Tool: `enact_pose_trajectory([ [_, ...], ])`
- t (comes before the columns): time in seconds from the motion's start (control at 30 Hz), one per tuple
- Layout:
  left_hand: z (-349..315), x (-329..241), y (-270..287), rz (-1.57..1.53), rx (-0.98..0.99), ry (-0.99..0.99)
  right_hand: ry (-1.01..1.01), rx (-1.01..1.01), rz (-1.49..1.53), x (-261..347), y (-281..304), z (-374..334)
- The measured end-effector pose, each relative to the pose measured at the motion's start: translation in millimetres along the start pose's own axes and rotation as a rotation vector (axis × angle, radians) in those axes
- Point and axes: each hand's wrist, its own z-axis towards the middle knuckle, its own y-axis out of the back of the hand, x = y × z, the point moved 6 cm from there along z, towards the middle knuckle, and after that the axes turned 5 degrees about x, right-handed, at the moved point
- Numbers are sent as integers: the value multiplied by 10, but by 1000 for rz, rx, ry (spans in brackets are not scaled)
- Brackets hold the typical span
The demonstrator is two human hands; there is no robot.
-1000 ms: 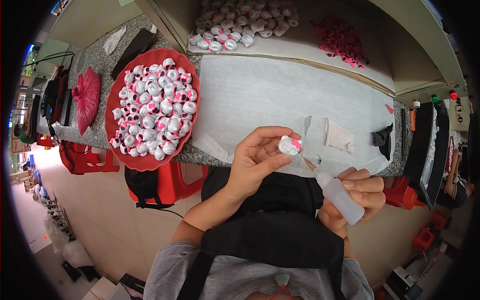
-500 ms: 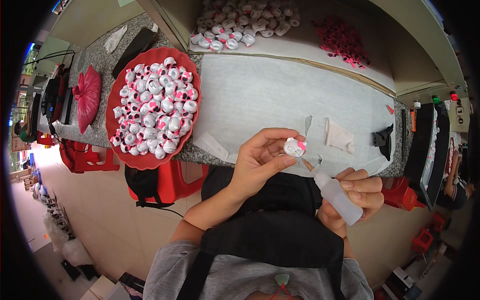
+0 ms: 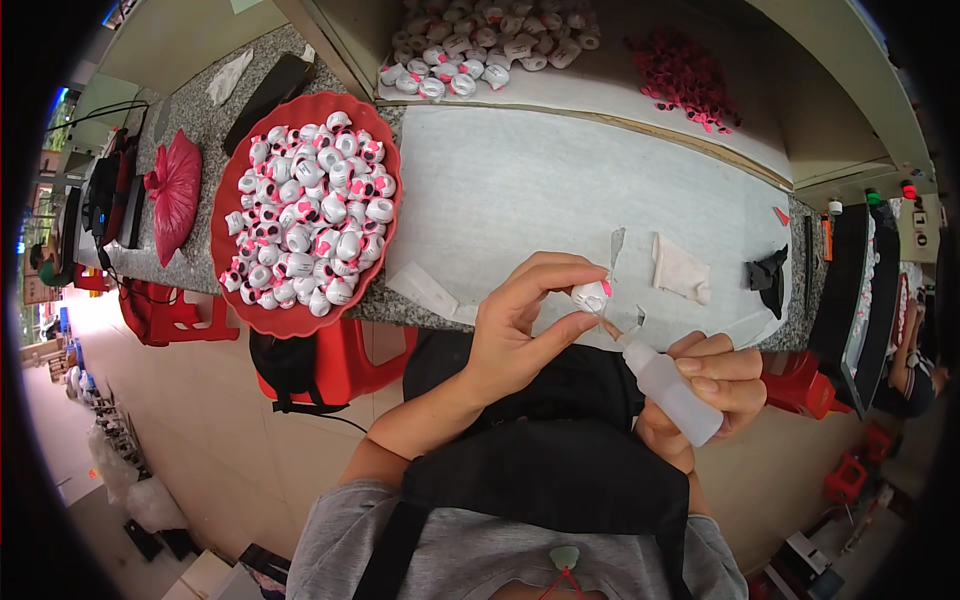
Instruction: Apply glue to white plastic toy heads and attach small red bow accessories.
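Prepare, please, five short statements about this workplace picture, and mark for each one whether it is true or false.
1. The left hand holds a small white-and-pink piece. True.
2. The right hand holds nothing. False: it grips a whitish squeeze bottle, whose tip points toward the piece.
3. The red scalloped bowl is to the left of the left hand and holds many white-and-pink pieces. True.
4. The pink plastic bag lies on the white sheet. False: it lies on the speckled counter, to the left of the bowl.
5. A folded pale cloth lies on the white sheet. True.
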Motion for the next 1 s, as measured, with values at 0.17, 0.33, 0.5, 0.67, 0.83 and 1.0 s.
enact_pose_trajectory([
  [0.17,13,-14,8,53,-8,-8,-26,57,44,-11,16,17],
  [0.33,24,-5,21,41,-26,-9,26,29,9,-22,44,89],
  [0.5,51,-51,209,-66,-157,19,-211,16,-68,-311,299,229],
  [0.67,25,-86,387,-146,-277,17,-698,222,87,-1147,350,618],
  [0.83,11,-77,302,-139,-244,42,-493,393,-512,-1920,543,1092],
  [1.0,22,-74,301,-123,-234,58,-269,506,-977,-2083,471,1199],
])
